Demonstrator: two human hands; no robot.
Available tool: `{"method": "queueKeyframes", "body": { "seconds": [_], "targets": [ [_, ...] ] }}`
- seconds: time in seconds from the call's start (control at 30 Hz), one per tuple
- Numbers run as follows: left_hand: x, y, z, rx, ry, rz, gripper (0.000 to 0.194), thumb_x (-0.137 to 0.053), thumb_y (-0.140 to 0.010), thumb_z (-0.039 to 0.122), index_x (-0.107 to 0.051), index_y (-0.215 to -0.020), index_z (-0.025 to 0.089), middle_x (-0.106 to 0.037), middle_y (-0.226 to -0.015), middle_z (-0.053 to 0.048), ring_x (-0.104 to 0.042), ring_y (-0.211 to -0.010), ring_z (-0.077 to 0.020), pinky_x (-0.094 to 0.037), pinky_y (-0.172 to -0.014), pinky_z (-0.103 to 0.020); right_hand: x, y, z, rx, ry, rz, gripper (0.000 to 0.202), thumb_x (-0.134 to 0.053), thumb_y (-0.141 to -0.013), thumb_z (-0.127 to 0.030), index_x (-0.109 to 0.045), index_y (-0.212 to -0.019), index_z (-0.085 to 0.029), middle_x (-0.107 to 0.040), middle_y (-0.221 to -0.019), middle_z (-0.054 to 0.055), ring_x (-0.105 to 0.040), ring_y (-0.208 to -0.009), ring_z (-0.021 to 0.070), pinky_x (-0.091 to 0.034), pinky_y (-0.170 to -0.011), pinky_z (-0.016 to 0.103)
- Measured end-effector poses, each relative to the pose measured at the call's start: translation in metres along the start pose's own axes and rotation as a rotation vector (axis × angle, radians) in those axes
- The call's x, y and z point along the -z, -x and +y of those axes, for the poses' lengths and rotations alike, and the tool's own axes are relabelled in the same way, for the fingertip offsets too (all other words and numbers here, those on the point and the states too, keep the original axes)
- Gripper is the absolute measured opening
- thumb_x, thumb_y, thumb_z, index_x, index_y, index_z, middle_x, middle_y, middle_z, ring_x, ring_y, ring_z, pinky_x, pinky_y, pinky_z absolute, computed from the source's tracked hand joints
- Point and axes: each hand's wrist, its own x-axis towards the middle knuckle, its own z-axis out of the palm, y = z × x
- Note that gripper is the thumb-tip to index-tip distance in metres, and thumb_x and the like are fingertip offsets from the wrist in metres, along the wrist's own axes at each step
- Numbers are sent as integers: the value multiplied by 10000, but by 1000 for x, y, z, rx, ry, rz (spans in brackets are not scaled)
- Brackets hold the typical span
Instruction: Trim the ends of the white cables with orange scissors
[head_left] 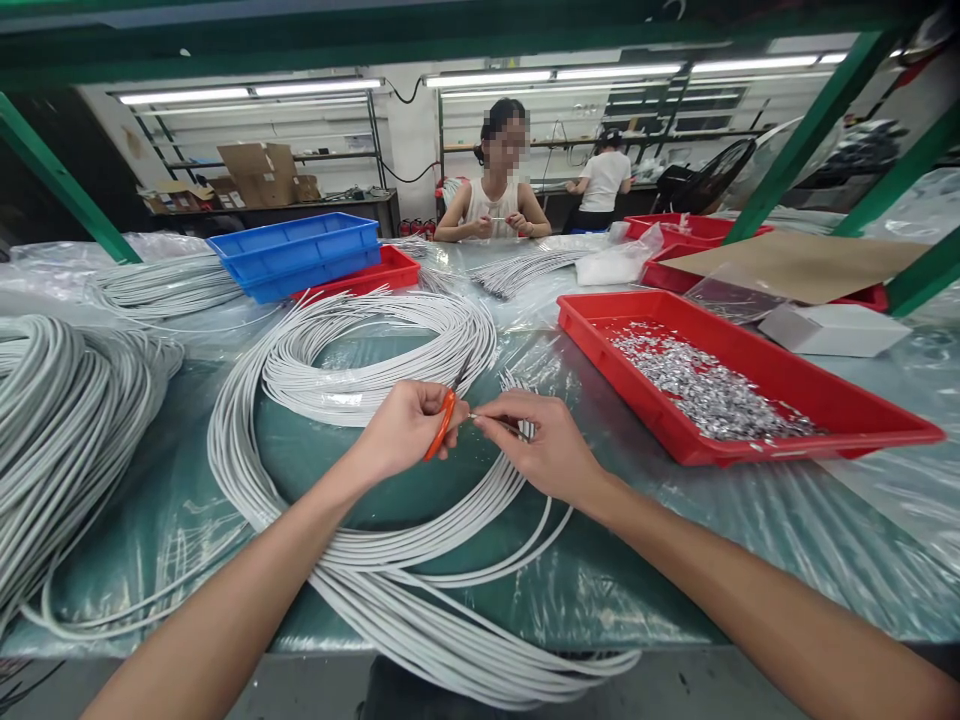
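My left hand (409, 428) is closed around small scissors with orange handles (441, 425), their dark blades pointing up and away. My right hand (536, 440) pinches the end of a white cable, close to the left fingertips. The tiny part between the two hands is too small to make out. Beneath and around both hands lie large coils of white cable (247, 440) on the green table (600, 570). A bunch of cable ends (517, 382) shows just behind my right hand.
A red tray (862, 410) with many small silvery pieces stands at the right. Thick cable coils (67, 420) lie at the left, with a blue bin (296, 250) behind. Green posts (810, 140) frame the table. Across it sits a person (499, 190); another is farther back.
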Motion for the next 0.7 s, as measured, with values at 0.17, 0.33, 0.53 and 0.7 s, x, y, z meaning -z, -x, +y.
{"method": "queueKeyframes", "body": {
  "seconds": [0.17,0.33,0.53,0.7],
  "targets": [
    [-1,1,1,-11,-21,14,199,-641,-779,299,-567,-668,152,-571,-534,30,-520,-425,-77,-401,-434,-185,-1,0,3,-33,-17,-10,155,-591,-880,-197,-728,-810,-172,-680,-702,25,-520,-614,137,-404,-584,272],
    [0,0,-2,-27,-18,31,120,-605,-773,229,-576,-685,153,-571,-546,29,-517,-437,-76,-407,-444,-182,-1,0,4,-83,-44,-3,162,-597,-884,-231,-725,-808,-168,-697,-728,30,-538,-628,139,-410,-581,269],
    [3,-3,-3,-66,2,116,182,-647,-757,260,-559,-639,153,-571,-525,25,-521,-437,-79,-424,-453,-182,-1,-1,8,-148,-49,7,214,-576,-899,-304,-717,-824,-161,-681,-690,33,-583,-631,156,-441,-585,273],
    [4,-4,-2,-47,59,119,277,-684,-761,360,-547,-631,157,-573,-514,25,-526,-416,-82,-416,-438,-190,0,-3,15,-201,10,56,252,-552,-906,-351,-708,-889,-154,-682,-720,39,-589,-623,156,-452,-585,276]
  ]
}}
